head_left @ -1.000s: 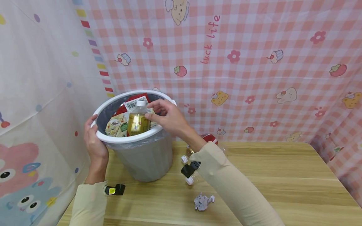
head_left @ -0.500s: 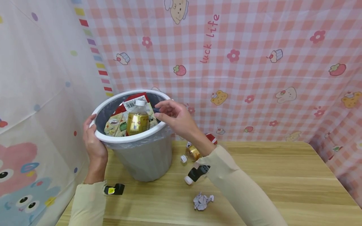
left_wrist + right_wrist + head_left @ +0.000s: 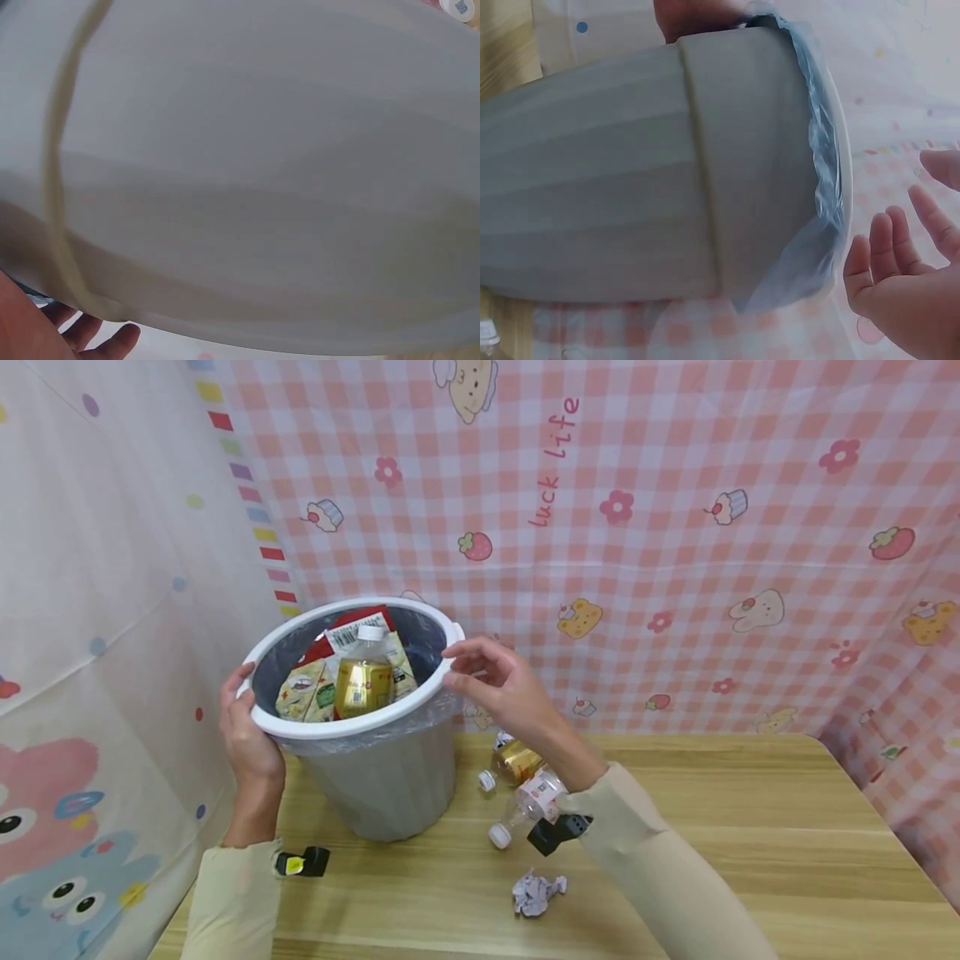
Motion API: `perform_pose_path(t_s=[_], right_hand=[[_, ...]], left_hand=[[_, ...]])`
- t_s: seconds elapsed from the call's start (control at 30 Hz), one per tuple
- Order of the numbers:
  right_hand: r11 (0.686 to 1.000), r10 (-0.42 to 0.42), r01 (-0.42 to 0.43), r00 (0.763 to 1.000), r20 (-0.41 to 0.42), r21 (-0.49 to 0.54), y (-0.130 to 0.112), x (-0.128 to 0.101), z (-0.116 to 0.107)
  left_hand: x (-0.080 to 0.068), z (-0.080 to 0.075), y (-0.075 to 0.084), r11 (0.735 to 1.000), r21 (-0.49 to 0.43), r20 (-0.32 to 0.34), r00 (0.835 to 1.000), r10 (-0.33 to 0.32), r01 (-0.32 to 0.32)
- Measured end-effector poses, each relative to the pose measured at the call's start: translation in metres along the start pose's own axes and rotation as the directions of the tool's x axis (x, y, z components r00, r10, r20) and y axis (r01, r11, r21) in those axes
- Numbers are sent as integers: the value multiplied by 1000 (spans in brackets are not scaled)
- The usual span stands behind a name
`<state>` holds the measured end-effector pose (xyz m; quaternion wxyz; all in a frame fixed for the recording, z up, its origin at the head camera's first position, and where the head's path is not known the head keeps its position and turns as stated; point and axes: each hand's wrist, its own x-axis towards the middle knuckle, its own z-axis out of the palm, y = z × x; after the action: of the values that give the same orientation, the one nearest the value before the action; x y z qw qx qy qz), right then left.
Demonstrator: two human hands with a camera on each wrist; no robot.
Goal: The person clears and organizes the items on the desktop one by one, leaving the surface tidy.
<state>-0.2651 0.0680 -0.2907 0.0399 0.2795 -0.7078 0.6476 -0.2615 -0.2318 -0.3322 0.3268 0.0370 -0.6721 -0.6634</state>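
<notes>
A grey trash can [image 3: 382, 793] with a white rim and a clear liner stands on the table. My left hand [image 3: 253, 735] holds its rim on the left, fingers over the edge; the left wrist view shows mostly the can's grey wall [image 3: 262, 187]. Inside lie a bottle with a gold label and white cap [image 3: 365, 685] and patterned packaging [image 3: 300, 689] with red parts. My right hand [image 3: 506, 689] is by the right side of the rim, holding nothing. In the right wrist view, its fingers [image 3: 883, 244] are loosely bent and spread, beside the rim.
On the wooden table [image 3: 735, 827], right of the can, lie a gold-labelled bottle [image 3: 517, 762] and a clear bottle [image 3: 528, 802], both white-capped. A crumpled paper ball [image 3: 534, 893] lies nearer the front. A pink checked cloth [image 3: 675, 552] hangs behind.
My right hand has drawn back rightward from beside the bottle in the can to the rim, uncovering more of the bottles on the table. My left hand stays on the rim.
</notes>
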Motion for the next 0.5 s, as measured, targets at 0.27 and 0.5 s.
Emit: perform_pose_path(t_s=[0.27,0.5], right_hand=[[997,47,-42,997,65,-66,14,-29,-19],[991,91,-76,987,131,-111,31,-58,-36]], left_hand=[[-1,0,1,1000,1,0,1000,-7,7],[-1,1,2,1000,6,-3,1000,5,-5]])
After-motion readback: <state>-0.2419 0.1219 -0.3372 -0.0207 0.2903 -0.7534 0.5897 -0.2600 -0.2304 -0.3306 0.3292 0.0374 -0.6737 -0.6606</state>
